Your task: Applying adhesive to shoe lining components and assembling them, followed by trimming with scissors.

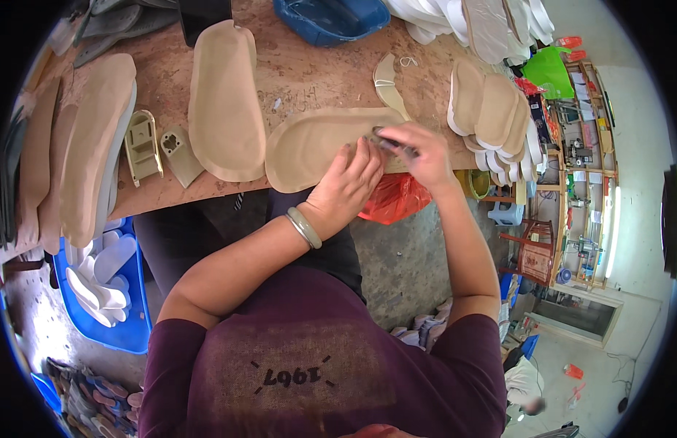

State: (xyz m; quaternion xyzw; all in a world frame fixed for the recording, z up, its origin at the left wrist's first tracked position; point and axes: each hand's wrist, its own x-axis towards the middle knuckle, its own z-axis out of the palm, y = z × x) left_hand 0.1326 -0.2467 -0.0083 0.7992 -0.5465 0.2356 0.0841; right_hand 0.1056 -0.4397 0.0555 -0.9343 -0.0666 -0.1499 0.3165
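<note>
A beige insole [302,142] lies crosswise near the front edge of the table. My left hand [349,179], with a bangle at the wrist, rests on it, fingers laid over its near side. At its right end, my right hand [422,153] is closed round a small dark tool [397,142], whose working end is partly hidden by my fingers. Just beyond that hand, a thin curved beige offcut [388,84] trails toward the insole. To the left lies another beige insole [225,102], apart from my hands. Below the table edge hangs a red plastic bag [397,201].
Stacked insoles [491,109] stand at the right, with white pieces [470,22] behind. A blue basin [331,22] sits at the back. Left are a beige plastic holder [143,146] and more insoles [97,146]. A blue crate [141,292] of white pieces stands below.
</note>
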